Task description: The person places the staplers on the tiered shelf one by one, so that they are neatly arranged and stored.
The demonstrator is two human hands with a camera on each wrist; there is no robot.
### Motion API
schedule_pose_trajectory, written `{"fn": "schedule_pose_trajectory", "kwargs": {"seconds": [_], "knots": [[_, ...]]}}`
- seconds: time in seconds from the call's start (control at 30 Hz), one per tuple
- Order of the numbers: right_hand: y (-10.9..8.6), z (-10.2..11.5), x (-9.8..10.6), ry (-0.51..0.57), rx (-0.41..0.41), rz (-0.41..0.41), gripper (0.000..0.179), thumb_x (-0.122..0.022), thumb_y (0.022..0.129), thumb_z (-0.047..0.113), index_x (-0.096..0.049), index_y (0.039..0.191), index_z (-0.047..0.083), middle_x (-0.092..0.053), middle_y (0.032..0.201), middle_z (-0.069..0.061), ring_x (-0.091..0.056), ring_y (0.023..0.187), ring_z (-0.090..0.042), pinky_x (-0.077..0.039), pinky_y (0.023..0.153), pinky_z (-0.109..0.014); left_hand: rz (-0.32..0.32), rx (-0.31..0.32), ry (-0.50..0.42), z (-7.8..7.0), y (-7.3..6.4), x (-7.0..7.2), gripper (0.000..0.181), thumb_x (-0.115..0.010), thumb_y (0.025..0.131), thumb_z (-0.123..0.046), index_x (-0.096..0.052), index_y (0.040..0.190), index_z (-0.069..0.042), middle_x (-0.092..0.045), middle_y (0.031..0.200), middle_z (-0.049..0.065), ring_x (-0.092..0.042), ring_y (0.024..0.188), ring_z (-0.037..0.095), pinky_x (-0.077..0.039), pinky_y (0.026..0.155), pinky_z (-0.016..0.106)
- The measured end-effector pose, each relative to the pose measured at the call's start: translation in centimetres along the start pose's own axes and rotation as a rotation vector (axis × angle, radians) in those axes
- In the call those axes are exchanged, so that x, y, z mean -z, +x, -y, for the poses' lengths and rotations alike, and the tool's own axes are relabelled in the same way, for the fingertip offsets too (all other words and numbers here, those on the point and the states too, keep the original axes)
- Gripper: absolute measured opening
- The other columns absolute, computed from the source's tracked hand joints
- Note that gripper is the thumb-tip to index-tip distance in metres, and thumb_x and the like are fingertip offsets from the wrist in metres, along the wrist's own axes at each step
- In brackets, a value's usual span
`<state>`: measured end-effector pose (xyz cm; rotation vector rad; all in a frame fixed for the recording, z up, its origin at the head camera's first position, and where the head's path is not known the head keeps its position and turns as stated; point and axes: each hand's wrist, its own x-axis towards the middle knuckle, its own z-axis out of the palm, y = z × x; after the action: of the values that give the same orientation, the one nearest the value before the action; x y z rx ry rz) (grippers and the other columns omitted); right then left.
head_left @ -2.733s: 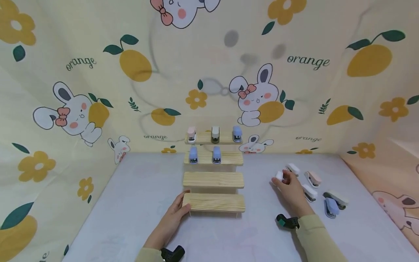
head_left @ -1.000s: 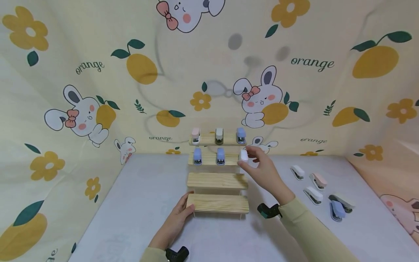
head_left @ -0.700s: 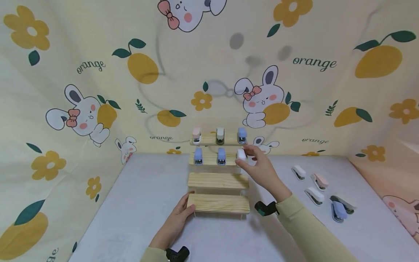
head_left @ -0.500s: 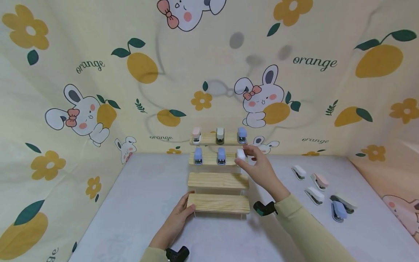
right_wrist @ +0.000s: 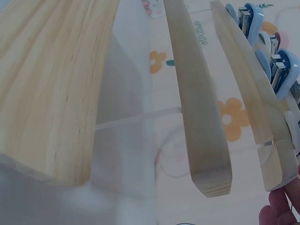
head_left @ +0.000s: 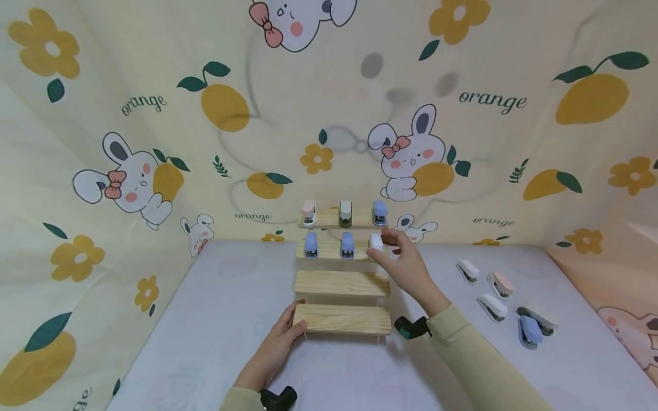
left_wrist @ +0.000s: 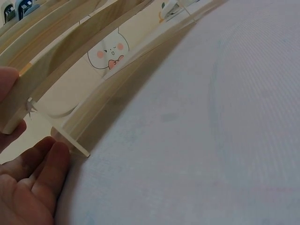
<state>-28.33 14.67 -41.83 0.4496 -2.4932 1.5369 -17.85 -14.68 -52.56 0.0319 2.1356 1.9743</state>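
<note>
My left hand [head_left: 275, 349] holds the left end of a stepped wooden display rack [head_left: 343, 318] at its lowest board. In the left wrist view its thumb [left_wrist: 6, 80] lies over the board, with fingers beneath. At the right end of the second board from the top, my right hand [head_left: 409, 273] pinches a small white stapler [head_left: 376, 242] between thumb and fingers. Two blue staplers, one at the left [head_left: 311, 245] and one mid-board [head_left: 347, 245], stand on that same board. Above them are a pink stapler [head_left: 308, 212], a pale green-grey one [head_left: 345, 213] and a blue one [head_left: 380, 212].
On the table [head_left: 205, 342] to the right lie two white staplers, the farther [head_left: 467, 271] and the nearer [head_left: 492, 307], a pink one [head_left: 500, 284], a grey one [head_left: 538, 317] and a blue one [head_left: 529, 331]. A printed cloth [head_left: 277, 103] rises behind the rack.
My right hand has carried the white stapler from the table on the right to the second board, then shifted it slightly left there. My left hand has stayed on the rack.
</note>
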Motion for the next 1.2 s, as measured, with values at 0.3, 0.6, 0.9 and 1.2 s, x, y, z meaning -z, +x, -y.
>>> {"fn": "schedule_pose_trajectory", "kwargs": {"seconds": [0.3,0.6,0.9,1.2], "knots": [[-0.9,-0.4,0.6,-0.057,0.002,-0.009,0.071,-0.07,0.084,0.051,-0.046,0.136,0.009,-0.055,0.128,-0.006,-0.05,0.119,-0.027,-0.041,0.096,-0.044,-0.001,-0.007,0.005,0.3,0.1,-0.1,0.067,-0.056,0.095,-0.044,-0.03,0.152,-0.02,-0.021,0.159,0.007,-0.011,0.146,0.027,-0.01,0.116,0.052],[-4.2,-2.6,4.3,-0.203,-0.065,-0.005,0.072,-0.07,0.085,0.05,-0.043,0.139,0.01,-0.052,0.132,-0.01,-0.049,0.118,-0.029,-0.042,0.095,-0.046,0.002,-0.008,-0.004,0.2,0.1,-0.1,0.067,-0.057,0.095,-0.043,-0.029,0.152,-0.02,-0.019,0.159,0.007,-0.01,0.146,0.027,-0.009,0.116,0.051],[-8.2,-5.5,8.5,-0.338,-0.111,-0.007,0.073,-0.068,0.086,0.052,-0.044,0.137,0.006,-0.054,0.13,-0.014,-0.05,0.115,-0.031,-0.044,0.09,-0.046,-0.011,0.029,0.011,0.3,0.2,0.2,0.07,-0.058,0.093,-0.046,-0.03,0.152,-0.021,-0.02,0.159,0.005,-0.011,0.146,0.026,-0.01,0.116,0.052],[-12.8,-7.7,13.3,-0.42,-0.123,-0.105,0.061,-0.074,0.086,0.036,-0.049,0.131,0.004,-0.057,0.124,-0.018,-0.05,0.105,-0.017,-0.041,0.076,-0.017,-0.008,0.011,0.018,0.1,0.0,0.0,0.067,-0.055,0.095,-0.044,-0.03,0.152,-0.021,-0.023,0.158,0.009,-0.013,0.145,0.03,-0.011,0.115,0.054]]}}
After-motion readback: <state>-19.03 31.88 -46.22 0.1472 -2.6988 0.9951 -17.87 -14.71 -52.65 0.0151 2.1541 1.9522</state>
